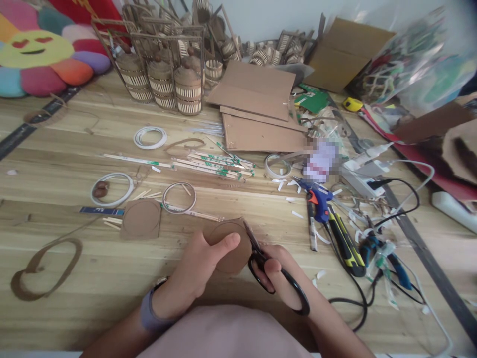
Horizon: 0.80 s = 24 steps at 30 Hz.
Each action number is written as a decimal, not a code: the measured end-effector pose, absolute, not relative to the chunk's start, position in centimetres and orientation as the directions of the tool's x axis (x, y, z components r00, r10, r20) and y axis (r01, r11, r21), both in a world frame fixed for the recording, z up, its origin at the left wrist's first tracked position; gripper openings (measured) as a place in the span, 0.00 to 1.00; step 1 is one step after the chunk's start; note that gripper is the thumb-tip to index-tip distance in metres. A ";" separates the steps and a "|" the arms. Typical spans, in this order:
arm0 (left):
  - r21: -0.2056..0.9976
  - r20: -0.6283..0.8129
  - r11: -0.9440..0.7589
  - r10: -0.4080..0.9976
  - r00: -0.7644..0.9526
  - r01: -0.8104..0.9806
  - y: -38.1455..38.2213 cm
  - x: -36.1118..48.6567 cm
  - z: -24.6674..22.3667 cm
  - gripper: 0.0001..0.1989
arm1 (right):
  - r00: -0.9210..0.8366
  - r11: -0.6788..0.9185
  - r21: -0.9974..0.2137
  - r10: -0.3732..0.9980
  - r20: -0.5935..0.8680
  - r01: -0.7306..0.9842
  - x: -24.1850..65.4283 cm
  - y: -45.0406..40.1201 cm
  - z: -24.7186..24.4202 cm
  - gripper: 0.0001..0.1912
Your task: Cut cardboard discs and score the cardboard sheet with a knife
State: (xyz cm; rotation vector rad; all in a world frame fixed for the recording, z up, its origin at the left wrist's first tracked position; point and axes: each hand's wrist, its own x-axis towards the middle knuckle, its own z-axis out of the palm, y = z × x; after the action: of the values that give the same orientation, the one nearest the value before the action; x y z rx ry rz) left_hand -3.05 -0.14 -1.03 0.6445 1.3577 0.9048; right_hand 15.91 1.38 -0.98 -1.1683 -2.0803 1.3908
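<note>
A brown cardboard piece with a curved outline drawn on it is gripped in my left hand, thumb on top and the other fingers hidden beneath. Black-handled scissors are in my right hand, fingers through the loops, with the blades at the right edge of the cardboard piece. To the left lies a cardboard square with a circle drawn on it, beside small wooden sticks. A thin ring rests above the two pieces.
Blue glue gun, yellow-black cutter, pliers and cables lie at right. Cardboard sheets and small bamboo baskets stand behind. White rings and paper-wrapped sticks lie mid-table; a brown strip coil is at left.
</note>
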 end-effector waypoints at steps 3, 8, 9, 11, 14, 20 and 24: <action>0.845 -0.518 0.510 0.855 -0.014 -0.162 -0.1 -3.1 -0.9 0.20 | -0.565 0.089 -0.918 0.810 -0.159 0.386 16.0 1.3 -1.2 0.40; 0.869 -0.485 0.480 0.875 -0.012 -0.121 0.1 -3.2 -0.1 0.20 | -0.564 0.076 -0.927 0.811 -0.158 0.368 16.1 1.0 -1.5 0.38; 0.870 -0.483 0.479 0.876 -0.006 -0.118 0.2 -3.2 0.0 0.20 | -0.566 0.079 -0.927 0.810 -0.154 0.366 16.1 1.0 -1.5 0.38; 0.871 -0.477 0.475 0.879 0.010 -0.124 0.3 -3.2 0.3 0.21 | -0.562 0.089 -0.927 0.815 -0.142 0.364 16.2 0.9 -1.6 0.37; 0.880 -0.461 0.458 0.887 0.007 -0.126 0.3 -3.2 0.6 0.21 | -0.548 0.093 -0.920 0.824 -0.143 0.380 16.2 0.8 -1.5 0.37; 0.866 -0.490 0.490 0.871 0.026 -0.102 0.2 -3.1 0.4 0.14 | -0.531 0.086 -0.926 0.837 -0.133 0.368 16.2 0.5 -1.5 0.36; 0.849 -0.524 0.521 0.852 -0.002 -0.091 0.1 -3.1 -0.1 0.16 | -0.541 0.094 -0.919 0.829 -0.140 0.382 16.4 0.4 -1.7 0.38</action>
State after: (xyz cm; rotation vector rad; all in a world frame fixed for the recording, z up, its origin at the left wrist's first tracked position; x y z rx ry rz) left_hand -3.14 0.14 -0.07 0.7241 1.3761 0.8541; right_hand 16.42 0.41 -1.66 -1.1864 -1.9621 1.4397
